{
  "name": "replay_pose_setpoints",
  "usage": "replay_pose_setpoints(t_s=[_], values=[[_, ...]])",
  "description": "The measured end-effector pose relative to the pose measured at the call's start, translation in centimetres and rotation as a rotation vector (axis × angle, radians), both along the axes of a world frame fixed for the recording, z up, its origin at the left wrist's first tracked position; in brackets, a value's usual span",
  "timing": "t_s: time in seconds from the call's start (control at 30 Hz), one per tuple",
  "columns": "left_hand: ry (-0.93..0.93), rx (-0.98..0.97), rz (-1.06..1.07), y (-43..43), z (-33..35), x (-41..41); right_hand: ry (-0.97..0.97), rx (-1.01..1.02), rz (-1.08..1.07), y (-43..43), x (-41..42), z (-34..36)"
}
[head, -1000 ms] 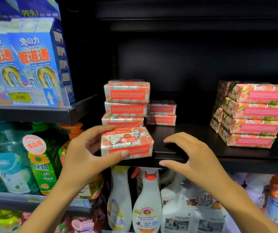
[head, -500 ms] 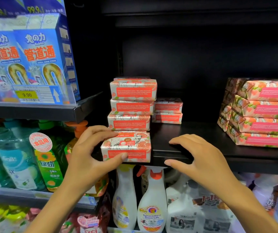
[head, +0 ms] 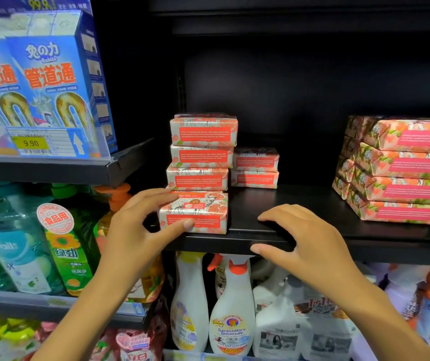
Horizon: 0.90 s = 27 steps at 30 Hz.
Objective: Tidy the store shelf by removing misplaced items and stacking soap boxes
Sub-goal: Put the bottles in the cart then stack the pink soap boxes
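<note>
My left hand [head: 135, 230] grips a red-and-white soap box [head: 195, 212] at the front edge of the black shelf [head: 312, 230], thumb on its front face and fingers over its top. Behind that box rises a stack of three matching soap boxes [head: 202, 152], and two more soap boxes [head: 255, 169] lie stacked just right of it. A pink-labelled stack of soap boxes [head: 401, 170] stands at the shelf's right end. My right hand [head: 302, 243] rests over the shelf's front lip with fingers curved, holding nothing.
Blue drain-cleaner boxes [head: 39, 82] fill the upper left shelf, with a 9.90 price tag [head: 30, 143]. Green detergent bottles [head: 60, 243] stand lower left. White spray bottles [head: 230, 308] and other cleaners sit beneath the soap shelf.
The left hand has set the soap box down flat at the shelf's front edge, in front of the stack of three. The right hand stays on the shelf lip.
</note>
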<state>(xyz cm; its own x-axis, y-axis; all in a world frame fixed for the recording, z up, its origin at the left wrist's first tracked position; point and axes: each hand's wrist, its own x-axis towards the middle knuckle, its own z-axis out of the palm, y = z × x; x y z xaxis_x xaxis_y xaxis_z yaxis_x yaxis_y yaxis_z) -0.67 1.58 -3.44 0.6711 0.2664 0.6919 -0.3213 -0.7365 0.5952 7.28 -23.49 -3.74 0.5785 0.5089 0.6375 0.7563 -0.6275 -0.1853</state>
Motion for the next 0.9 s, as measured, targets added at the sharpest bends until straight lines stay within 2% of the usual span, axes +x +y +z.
replay_pose_setpoints(t_s=[0.13, 0.2, 0.27, 0.33, 0.4, 0.5, 0.6, 0.7, 0.8, 0.9], values=[[0.005, -0.016, 0.029, -0.4, 0.0, 0.2, 0.008, -0.028, 0.008, -0.1, -0.1, 0.2], [0.004, -0.011, 0.041, -0.7, 0.0, 0.1, 0.103, -0.037, 0.048, -0.1, -0.2, 1.0], [-0.016, 0.032, 0.069, -0.9, 0.0, -0.2, 0.260, 0.041, 0.130, -0.2, 0.0, 2.2], [-0.080, 0.115, 0.131, -1.1, 0.1, -0.5, 0.347, 0.204, 0.183, -0.2, 0.8, 3.6], [-0.177, 0.173, 0.159, -1.8, 0.2, -0.8, 0.291, 0.306, 0.135, 0.2, 2.6, 4.8], [-0.286, 0.244, 0.050, -4.3, 0.6, -1.0, 0.129, 0.243, -0.024, 1.7, 5.7, 6.1], [-0.238, 0.328, -0.112, -7.1, 0.6, -0.4, 0.040, -0.003, -0.166, 3.7, 8.0, 6.2], [-0.161, 0.387, -0.162, -8.3, -0.1, 1.1, 0.001, -0.142, -0.240, 4.7, 8.7, 5.8], [-0.147, 0.432, -0.155, -8.3, -0.8, 2.0, -0.121, -0.188, -0.311, 4.7, 8.5, 6.0], [-0.137, 0.448, -0.170, -8.3, -1.4, 2.1, -0.177, -0.122, -0.300, 4.1, 8.1, 6.3]])
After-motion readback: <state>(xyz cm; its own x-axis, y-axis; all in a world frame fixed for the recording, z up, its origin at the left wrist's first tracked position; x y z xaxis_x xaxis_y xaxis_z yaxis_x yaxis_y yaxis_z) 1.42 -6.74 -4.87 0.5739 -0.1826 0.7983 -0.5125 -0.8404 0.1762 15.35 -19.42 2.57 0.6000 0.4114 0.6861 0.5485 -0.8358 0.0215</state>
